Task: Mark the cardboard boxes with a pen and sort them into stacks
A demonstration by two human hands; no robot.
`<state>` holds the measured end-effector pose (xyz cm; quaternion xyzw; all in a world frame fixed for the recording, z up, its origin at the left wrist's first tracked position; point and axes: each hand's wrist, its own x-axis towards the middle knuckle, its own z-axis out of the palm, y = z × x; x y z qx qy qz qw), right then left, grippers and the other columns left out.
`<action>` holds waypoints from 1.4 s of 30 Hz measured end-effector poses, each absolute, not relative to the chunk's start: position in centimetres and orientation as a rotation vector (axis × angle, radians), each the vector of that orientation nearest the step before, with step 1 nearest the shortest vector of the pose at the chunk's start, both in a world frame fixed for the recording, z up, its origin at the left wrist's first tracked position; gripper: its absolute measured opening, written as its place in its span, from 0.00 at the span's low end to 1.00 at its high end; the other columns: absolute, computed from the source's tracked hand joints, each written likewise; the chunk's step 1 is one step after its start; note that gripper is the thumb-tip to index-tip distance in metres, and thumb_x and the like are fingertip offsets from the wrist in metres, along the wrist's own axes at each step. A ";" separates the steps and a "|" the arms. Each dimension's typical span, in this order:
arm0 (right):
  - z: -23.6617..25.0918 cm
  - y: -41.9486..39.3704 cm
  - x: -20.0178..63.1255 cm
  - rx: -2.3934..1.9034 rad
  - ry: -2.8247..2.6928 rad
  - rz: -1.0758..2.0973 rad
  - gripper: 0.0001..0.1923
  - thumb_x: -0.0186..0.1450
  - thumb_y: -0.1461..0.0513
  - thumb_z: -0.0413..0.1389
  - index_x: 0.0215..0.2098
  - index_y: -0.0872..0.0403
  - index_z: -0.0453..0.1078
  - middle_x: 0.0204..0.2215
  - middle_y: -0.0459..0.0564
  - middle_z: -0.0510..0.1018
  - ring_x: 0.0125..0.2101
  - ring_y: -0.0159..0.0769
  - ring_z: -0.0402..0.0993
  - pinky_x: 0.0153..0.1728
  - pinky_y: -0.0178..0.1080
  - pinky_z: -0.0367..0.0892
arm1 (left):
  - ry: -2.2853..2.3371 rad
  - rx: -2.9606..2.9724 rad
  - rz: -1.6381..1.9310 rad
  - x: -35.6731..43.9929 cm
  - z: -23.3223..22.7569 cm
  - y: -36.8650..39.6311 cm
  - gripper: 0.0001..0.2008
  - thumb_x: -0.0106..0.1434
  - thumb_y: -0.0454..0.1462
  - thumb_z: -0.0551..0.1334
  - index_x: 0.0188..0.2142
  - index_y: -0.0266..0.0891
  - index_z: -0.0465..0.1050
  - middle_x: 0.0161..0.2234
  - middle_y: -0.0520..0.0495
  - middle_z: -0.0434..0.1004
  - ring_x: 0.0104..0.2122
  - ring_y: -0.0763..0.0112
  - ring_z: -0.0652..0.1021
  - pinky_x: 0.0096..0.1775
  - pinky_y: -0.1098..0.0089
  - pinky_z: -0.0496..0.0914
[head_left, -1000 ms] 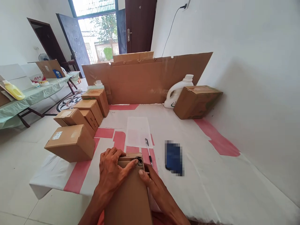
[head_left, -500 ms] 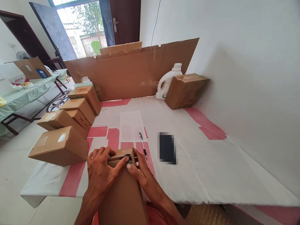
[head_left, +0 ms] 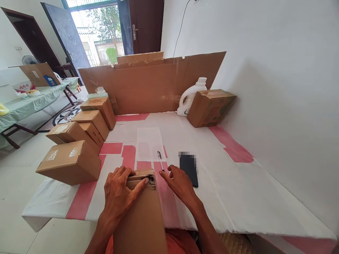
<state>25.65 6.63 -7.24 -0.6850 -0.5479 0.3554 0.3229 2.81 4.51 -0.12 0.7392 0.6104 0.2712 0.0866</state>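
At the bottom centre of the frame I see a long cardboard box (head_left: 141, 215) standing on end at the near edge of the tabletop (head_left: 238, 197), its torn top edge pointing away from me. My left hand (head_left: 119, 195) lies flat over the box's upper left corner, fingers (head_left: 124, 173) curled over the far edge and the thumb stretched across the face toward the ragged spot; it presses the box but does not close around it. My right hand (head_left: 180, 183) is off the box, just to its right, palm down on the white and pink cover, fingers spread and holding nothing. Its fingertips sit close to a pen (head_left: 160, 157) that lies just above them, and a dark phone (head_left: 188, 167) lies just right of the hand.

A white sheet of paper (head_left: 148, 143) rests above the pen. At the left of the frame four brown boxes (head_left: 79, 141) stand in a row along the tabletop's edge. A big cardboard sheet (head_left: 153, 84) stands upright across the far side, with a white jug (head_left: 189, 98) and another carton (head_left: 210, 107) at upper right, against the wall.
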 end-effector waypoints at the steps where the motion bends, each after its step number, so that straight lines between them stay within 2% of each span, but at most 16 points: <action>1: -7.9 7.4 25.8 -1.885 -1.427 0.867 0.12 0.64 0.53 0.63 0.30 0.52 0.71 0.31 0.56 0.79 0.38 0.54 0.78 0.40 0.49 0.66 | 1.775 2.214 0.803 2.5 -0.2 4.5 0.15 0.65 0.53 0.67 0.35 0.45 0.77 0.36 0.49 0.81 0.38 0.57 0.79 0.44 0.57 0.68; 4: -10.1 8.6 25.7 -1.913 -1.379 0.881 0.17 0.58 0.61 0.64 0.20 0.49 0.60 0.21 0.48 0.71 0.30 0.48 0.75 0.34 0.43 0.60 | 1.680 2.237 0.773 1.5 -0.3 4.4 0.13 0.67 0.52 0.66 0.41 0.47 0.79 0.39 0.49 0.82 0.41 0.57 0.80 0.45 0.58 0.69; 7: -11.1 8.6 25.4 -1.826 -1.321 0.958 0.20 0.60 0.57 0.62 0.18 0.48 0.57 0.17 0.43 0.65 0.24 0.40 0.68 0.29 0.40 0.57 | 1.621 2.267 0.736 0.9 -0.3 4.5 0.13 0.65 0.49 0.69 0.45 0.47 0.78 0.41 0.49 0.82 0.42 0.56 0.80 0.45 0.58 0.69; 9: -10.6 8.2 25.5 -1.721 -1.264 1.036 0.19 0.64 0.51 0.58 0.21 0.47 0.58 0.16 0.42 0.66 0.21 0.38 0.67 0.25 0.39 0.58 | 1.608 2.283 0.715 0.8 -0.3 4.6 0.14 0.64 0.48 0.70 0.46 0.46 0.78 0.41 0.49 0.81 0.42 0.56 0.79 0.46 0.58 0.69; 11: -9.4 7.6 25.6 -1.595 -1.208 1.097 0.20 0.67 0.44 0.53 0.27 0.48 0.61 0.21 0.44 0.71 0.22 0.38 0.70 0.24 0.39 0.63 | 1.615 2.302 0.708 0.9 -0.5 4.6 0.15 0.64 0.48 0.70 0.47 0.45 0.77 0.42 0.48 0.81 0.42 0.56 0.78 0.45 0.57 0.68; 13: -7.6 6.8 25.6 -1.410 -1.111 1.153 0.20 0.66 0.42 0.55 0.33 0.49 0.65 0.26 0.46 0.75 0.23 0.37 0.72 0.23 0.39 0.65 | 1.634 2.338 0.709 1.1 -0.8 4.6 0.16 0.64 0.48 0.70 0.46 0.44 0.77 0.41 0.48 0.81 0.41 0.56 0.78 0.45 0.58 0.67; 16: -5.2 5.5 25.0 -1.116 -0.961 1.222 0.16 0.63 0.48 0.65 0.38 0.51 0.72 0.23 0.42 0.73 0.20 0.32 0.68 0.21 0.35 0.60 | 1.664 2.391 0.711 1.5 -1.2 4.7 0.15 0.64 0.48 0.70 0.44 0.42 0.76 0.39 0.47 0.79 0.40 0.56 0.78 0.44 0.58 0.66; 19: -4.0 4.2 24.2 -1.005 -0.961 1.225 0.12 0.63 0.53 0.67 0.36 0.51 0.74 0.17 0.39 0.68 0.18 0.29 0.64 0.20 0.33 0.57 | 1.672 2.395 0.724 1.6 -1.4 4.8 0.15 0.64 0.47 0.70 0.43 0.42 0.76 0.39 0.47 0.79 0.40 0.56 0.78 0.44 0.58 0.66; 22: -3.5 3.1 23.4 -0.985 -1.022 1.201 0.11 0.67 0.52 0.65 0.40 0.51 0.77 0.24 0.45 0.77 0.22 0.32 0.72 0.22 0.34 0.62 | 1.667 2.379 0.728 1.7 -1.5 4.8 0.14 0.64 0.47 0.71 0.43 0.42 0.75 0.39 0.48 0.78 0.41 0.56 0.78 0.45 0.58 0.66; 24: -3.2 2.6 22.8 -0.941 -1.052 1.205 0.15 0.72 0.50 0.59 0.45 0.51 0.79 0.33 0.51 0.82 0.29 0.36 0.78 0.27 0.37 0.69 | 1.672 2.370 0.724 1.7 -1.4 4.8 0.14 0.64 0.47 0.70 0.42 0.41 0.75 0.39 0.47 0.78 0.41 0.56 0.77 0.45 0.57 0.66; 26: -3.1 2.2 22.1 -0.916 -1.065 1.204 0.20 0.75 0.48 0.53 0.47 0.52 0.79 0.38 0.53 0.82 0.33 0.38 0.80 0.33 0.39 0.72 | 1.673 2.365 0.717 1.8 -1.4 4.9 0.14 0.65 0.47 0.70 0.43 0.41 0.75 0.39 0.47 0.78 0.41 0.56 0.77 0.45 0.57 0.66; 28: -3.2 1.9 21.4 -0.955 -1.085 1.164 0.19 0.76 0.49 0.51 0.47 0.51 0.77 0.35 0.50 0.81 0.31 0.35 0.78 0.33 0.38 0.71 | 1.674 2.358 0.711 1.9 -1.4 4.9 0.14 0.65 0.47 0.70 0.43 0.41 0.75 0.39 0.47 0.79 0.41 0.56 0.77 0.45 0.57 0.66; 32: -3.6 1.8 20.2 -1.120 -1.191 0.952 0.10 0.76 0.52 0.54 0.44 0.49 0.71 0.26 0.41 0.75 0.26 0.31 0.71 0.29 0.33 0.67 | 1.668 2.340 0.710 1.9 -1.4 5.0 0.15 0.65 0.47 0.69 0.45 0.42 0.75 0.40 0.46 0.79 0.42 0.56 0.77 0.46 0.57 0.66; 37: -4.1 1.9 19.3 -1.171 -1.329 0.720 0.05 0.74 0.58 0.57 0.43 0.50 0.75 0.31 0.43 0.79 0.25 0.30 0.73 0.26 0.32 0.67 | 1.666 2.324 0.719 1.7 -1.6 5.0 0.14 0.64 0.46 0.69 0.43 0.41 0.76 0.40 0.46 0.79 0.41 0.56 0.77 0.45 0.57 0.66; 42: -3.9 2.2 19.0 -1.152 -1.341 0.605 0.04 0.72 0.62 0.59 0.40 0.50 0.77 0.29 0.43 0.80 0.26 0.31 0.75 0.25 0.30 0.69 | 1.664 2.330 0.744 1.7 -1.8 4.8 0.14 0.64 0.46 0.70 0.44 0.41 0.75 0.40 0.46 0.79 0.42 0.56 0.77 0.46 0.57 0.66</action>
